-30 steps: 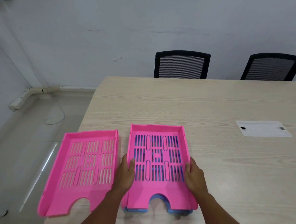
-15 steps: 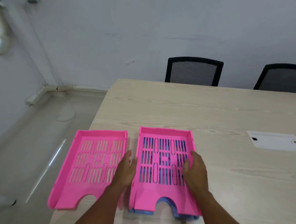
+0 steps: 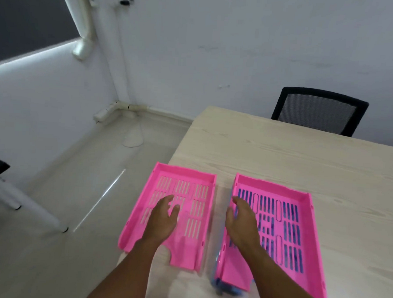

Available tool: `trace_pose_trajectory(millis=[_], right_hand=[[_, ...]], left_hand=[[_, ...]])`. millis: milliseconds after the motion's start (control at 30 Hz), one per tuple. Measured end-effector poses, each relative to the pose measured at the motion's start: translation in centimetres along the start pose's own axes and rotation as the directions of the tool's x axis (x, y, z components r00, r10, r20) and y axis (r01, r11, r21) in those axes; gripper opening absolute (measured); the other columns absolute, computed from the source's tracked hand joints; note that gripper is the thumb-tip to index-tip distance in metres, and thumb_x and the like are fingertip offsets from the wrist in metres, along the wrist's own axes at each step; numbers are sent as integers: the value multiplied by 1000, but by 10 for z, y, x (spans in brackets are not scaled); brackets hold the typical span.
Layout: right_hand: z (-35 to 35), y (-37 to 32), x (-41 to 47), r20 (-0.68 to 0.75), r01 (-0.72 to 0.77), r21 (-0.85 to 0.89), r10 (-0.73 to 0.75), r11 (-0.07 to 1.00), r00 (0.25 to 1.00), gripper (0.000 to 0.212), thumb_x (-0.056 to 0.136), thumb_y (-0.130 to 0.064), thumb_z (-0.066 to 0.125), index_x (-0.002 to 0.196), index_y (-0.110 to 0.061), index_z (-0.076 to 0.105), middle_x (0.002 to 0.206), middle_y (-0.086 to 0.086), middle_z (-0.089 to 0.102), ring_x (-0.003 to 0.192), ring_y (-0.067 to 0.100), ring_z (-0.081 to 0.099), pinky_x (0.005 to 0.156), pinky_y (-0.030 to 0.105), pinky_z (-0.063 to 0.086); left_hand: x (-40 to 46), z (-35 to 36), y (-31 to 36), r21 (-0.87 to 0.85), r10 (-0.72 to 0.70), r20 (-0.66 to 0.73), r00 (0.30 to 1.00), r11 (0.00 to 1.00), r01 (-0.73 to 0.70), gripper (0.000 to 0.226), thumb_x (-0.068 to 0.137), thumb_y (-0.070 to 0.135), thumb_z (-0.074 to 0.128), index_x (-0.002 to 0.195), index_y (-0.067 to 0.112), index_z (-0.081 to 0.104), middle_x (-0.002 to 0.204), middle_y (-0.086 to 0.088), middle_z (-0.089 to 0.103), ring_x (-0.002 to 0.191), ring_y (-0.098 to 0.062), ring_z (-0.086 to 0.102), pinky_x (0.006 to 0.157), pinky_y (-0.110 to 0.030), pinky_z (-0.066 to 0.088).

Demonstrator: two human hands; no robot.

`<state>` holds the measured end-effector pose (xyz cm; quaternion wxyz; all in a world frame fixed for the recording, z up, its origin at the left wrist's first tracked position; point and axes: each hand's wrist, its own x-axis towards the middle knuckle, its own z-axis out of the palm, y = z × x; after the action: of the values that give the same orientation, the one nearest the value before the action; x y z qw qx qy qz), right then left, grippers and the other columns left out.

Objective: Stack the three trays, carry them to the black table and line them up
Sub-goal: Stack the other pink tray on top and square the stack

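1. Both hands have left the stacked pink tray (image 3: pixel 301 222); the left hand (image 3: pixel 162 217) now hovers spread over the single pink tray (image 3: pixel 197 194), the right hand (image 3: pixel 241 222) open at the stack's left wall.
2. The pale wood-grain worktop (image 3: pixel 281 153) sits by white walls; a black mesh chair (image 3: pixel 316 109) stands beyond the stack.
3. Slotted plastic trays lie side by side, long axes running away from the person, notched ends nearest; a blue tray (image 3: pixel 227 289) peeks out beneath the stack.

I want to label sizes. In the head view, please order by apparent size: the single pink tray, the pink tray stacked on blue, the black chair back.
1-2. Single pink tray and stacked pink tray: look alike, not ranked.
3. Black chair back: looks smallest, but farther away, so unsure.
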<state>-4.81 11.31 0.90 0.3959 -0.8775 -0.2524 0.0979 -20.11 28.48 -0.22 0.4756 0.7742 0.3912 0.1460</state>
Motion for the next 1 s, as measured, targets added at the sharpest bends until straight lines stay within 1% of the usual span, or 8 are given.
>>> trace_pose_trajectory(millis=[200,300,500,600,700,833,900,1000], right_hand=[[52,-38,-8,103,4,17,-6,1000,995,46,98,-9,51,144,-2,48,146,15,53,137,28,47,113,25,25],[72,-42,-13,160,-86,0,85,996,984,50,97,-7,51,147,-2,41,149,16,46,138,29,44,110,23,26],[96,-33,-27,241,-353,-2,343,936,908,66,98,-11,54,155,-1,22,155,19,37,140,36,42,117,44,37],[101,-26,-31,266,-411,-27,403,911,875,63,100,-13,52,154,1,23,151,23,44,137,37,47,114,44,41],[104,-24,-32,202,-428,-23,424,903,883,46,100,-9,50,143,1,38,133,23,60,117,36,62,100,43,52],[106,-25,-33,131,-415,31,408,909,904,29,101,-3,43,129,-3,52,101,11,68,86,27,69,80,45,62],[104,-29,-34,80,-387,70,382,919,921,24,100,-1,43,119,-3,59,89,2,66,78,21,68,78,46,63],[100,-39,-30,27,-333,138,333,933,943,24,99,0,45,113,-3,64,93,4,68,85,24,67,87,48,60]], left_hand=[[9,-47,-38,172,-18,-187,982,984,51,40,96,13,57,134,1,54,141,-17,54,131,-31,52,108,-35,38],[12,-58,-55,197,-77,-145,986,975,105,49,98,15,54,143,-1,44,153,-17,41,141,-30,41,114,-36,32],[14,-65,-80,192,-184,-29,983,964,186,60,100,23,52,151,1,30,155,-20,36,143,-33,37,117,-40,31],[16,-69,-88,202,-220,-23,975,954,220,56,99,26,51,148,3,35,144,-21,43,128,-37,51,107,-45,44],[14,-72,-95,204,-233,-21,972,951,232,43,99,27,53,135,5,48,126,-15,45,100,-31,62,93,-42,53],[17,-77,-98,0,-266,-48,963,964,266,26,98,15,56,122,5,54,118,-15,50,92,-28,62,84,-42,57],[19,-82,-95,-112,-286,-26,958,953,282,18,97,13,57,114,13,49,115,-9,55,87,-19,63,68,-32,54],[23,-90,-90,-204,-293,-26,956,937,282,16,99,13,55,111,16,45,107,0,59,81,-1,58,59,-22,43]])
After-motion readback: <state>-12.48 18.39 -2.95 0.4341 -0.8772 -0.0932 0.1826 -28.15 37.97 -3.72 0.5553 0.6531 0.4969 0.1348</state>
